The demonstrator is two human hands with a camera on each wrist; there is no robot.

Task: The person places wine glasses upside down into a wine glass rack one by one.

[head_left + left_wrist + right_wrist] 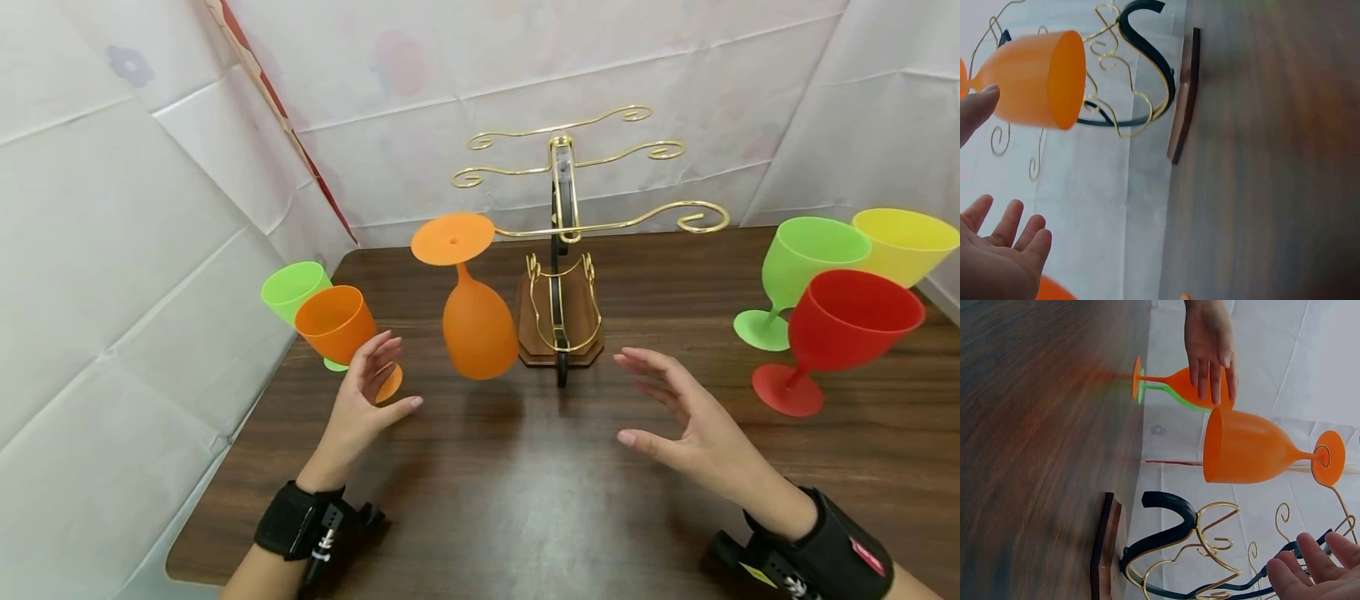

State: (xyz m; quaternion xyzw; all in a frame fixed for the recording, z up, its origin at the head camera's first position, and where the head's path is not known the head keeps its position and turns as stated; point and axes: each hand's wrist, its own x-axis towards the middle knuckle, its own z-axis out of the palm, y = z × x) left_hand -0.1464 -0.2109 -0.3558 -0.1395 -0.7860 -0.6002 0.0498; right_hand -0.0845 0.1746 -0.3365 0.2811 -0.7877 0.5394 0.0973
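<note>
An orange plastic goblet (480,329) hangs upside down by its foot from the left end of the lowest gold arm of a wine glass rack (573,337). To the left of it my left hand (367,400) is held over the table, fingers spread and holding nothing. It partly covers a second orange goblet (337,321) that stands upright; a green goblet (292,292) is behind that one. My right hand (690,425) hovers right of the rack, thumb and fingers apart around nothing. In the right wrist view the hanging goblet (1250,447) has its mouth toward the table.
At the right stand a red goblet (847,325), a green goblet (813,258) and a yellow goblet (907,242). The rack's other gold arms (622,158) stick out to both sides. White sheeting (420,67) rises behind the dark wooden table (525,517).
</note>
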